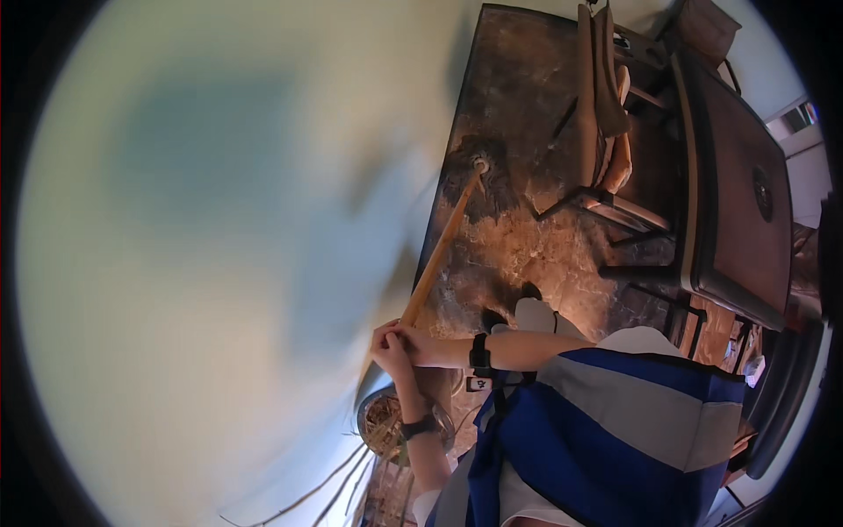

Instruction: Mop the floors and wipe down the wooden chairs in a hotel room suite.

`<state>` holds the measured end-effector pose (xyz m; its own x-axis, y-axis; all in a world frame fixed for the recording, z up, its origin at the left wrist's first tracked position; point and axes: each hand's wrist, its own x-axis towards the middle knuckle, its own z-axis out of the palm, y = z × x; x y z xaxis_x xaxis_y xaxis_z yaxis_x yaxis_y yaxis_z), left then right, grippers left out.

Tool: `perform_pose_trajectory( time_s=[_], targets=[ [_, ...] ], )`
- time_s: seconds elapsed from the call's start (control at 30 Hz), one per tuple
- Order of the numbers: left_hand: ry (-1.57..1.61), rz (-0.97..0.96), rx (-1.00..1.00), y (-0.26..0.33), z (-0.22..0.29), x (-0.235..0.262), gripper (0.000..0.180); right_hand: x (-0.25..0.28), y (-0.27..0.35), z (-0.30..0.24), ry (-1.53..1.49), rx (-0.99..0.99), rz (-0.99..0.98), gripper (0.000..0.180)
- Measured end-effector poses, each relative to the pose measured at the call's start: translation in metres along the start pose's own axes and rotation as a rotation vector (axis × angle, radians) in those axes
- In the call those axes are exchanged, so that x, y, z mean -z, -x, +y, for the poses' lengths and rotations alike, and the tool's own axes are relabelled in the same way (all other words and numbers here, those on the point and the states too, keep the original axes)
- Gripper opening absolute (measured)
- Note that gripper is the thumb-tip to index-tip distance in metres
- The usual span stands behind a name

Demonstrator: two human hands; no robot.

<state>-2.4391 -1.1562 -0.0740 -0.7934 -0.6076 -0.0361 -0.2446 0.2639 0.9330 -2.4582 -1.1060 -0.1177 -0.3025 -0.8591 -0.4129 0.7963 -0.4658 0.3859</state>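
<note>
A mop with a long wooden handle [446,239] slants away from me, its dark string head [488,195] spread on the floor beside the wall's base. My left hand [390,353] grips the upper end of the handle; a black band circles that wrist. Right against it, my right hand [418,346] is closed round the same handle, with a black watch on the wrist. The two hands overlap, so some fingers are hidden.
A pale wall [219,263] fills the left side, close by. A pot [379,423] with dry stalks stands below my hands. On the right are a brown padded chair [606,114] and a dark table [746,176]. The mottled brown floor [562,241] lies between.
</note>
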Motion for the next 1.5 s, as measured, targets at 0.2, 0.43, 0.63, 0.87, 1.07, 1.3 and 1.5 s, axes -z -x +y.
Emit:
perform_pose_trajectory(
  time_s=[0.2, 0.43, 0.63, 0.87, 1.07, 1.3, 1.5],
  targets=[
    [0.012, -0.041, -0.038, -0.054, 0.014, -0.074, 0.017, 0.016, -0.045, -0.094, 0.165, 0.109, -0.028, 0.014],
    [-0.009, -0.089, -0.095, -0.138, 0.04, -0.169, 0.015, -0.043, -0.054, -0.23, 0.968, 0.395, -0.11, 0.011],
    [-0.126, -0.217, 0.019, -0.219, 0.083, -0.261, 0.016, -0.166, 0.001, -0.334, 0.927, 0.314, 0.012, 0.025],
    [-0.1, -0.318, -0.115, -0.294, 0.126, -0.357, 0.019, -0.2, -0.038, -0.466, 0.06, 0.045, 0.082, 0.006],
    [-0.071, -0.432, -0.105, -0.336, 0.147, -0.433, 0.019, -0.199, -0.043, -0.554, 0.928, 0.575, 0.002, 0.004],
    [-0.067, -0.476, -0.227, -0.412, 0.196, -0.546, 0.018, -0.289, 0.004, -0.655, 0.667, 0.648, 0.013, 0.006],
    [-0.032, -0.523, -0.264, -0.458, 0.231, -0.634, 0.017, -0.313, 0.015, -0.735, 0.282, 0.628, 0.163, 0.008]
  ],
)
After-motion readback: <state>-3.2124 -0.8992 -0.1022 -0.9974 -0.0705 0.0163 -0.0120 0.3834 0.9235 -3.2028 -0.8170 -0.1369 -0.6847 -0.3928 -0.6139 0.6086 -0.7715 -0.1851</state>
